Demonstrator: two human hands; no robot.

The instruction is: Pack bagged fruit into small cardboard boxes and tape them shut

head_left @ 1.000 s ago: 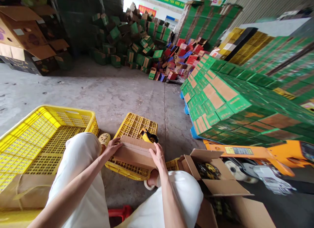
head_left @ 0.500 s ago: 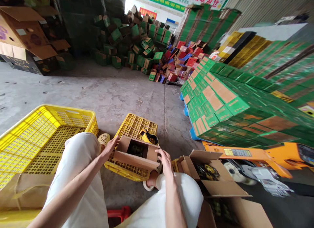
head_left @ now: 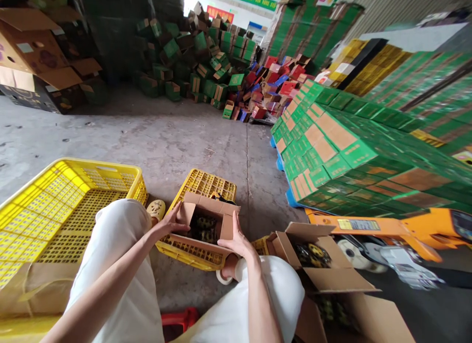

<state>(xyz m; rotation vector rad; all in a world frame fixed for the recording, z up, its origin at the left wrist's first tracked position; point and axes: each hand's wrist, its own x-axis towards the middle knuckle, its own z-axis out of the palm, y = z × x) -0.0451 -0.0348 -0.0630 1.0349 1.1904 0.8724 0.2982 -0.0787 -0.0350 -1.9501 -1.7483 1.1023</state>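
Note:
An open cardboard box (head_left: 212,203) rests on an upturned yellow crate (head_left: 199,182) between my knees. Inside it lie dark items with yellowish patches (head_left: 204,229), whose kind I cannot make out. My left hand (head_left: 170,224) grips the box's left side, its fingertips over the flap. At the right side, my right hand (head_left: 239,239) clasps the flap, with the thumb towards the front edge and the fingers up along the outside. Behind the box, a black-and-yellow tape dispenser (head_left: 222,199) is mostly hidden.
A large yellow crate (head_left: 138,183) stands at my left. To the right are an open box (head_left: 341,279) of similar items, another open box (head_left: 379,318) below it, and an orange pallet jack (head_left: 396,230). Green cartons (head_left: 332,136) fill a blue pallet beyond.
Both hands have shifted on the box, and the right hand has come lower towards its front. The back flap now stands up and covers most of the tape dispenser. More of the contents shows.

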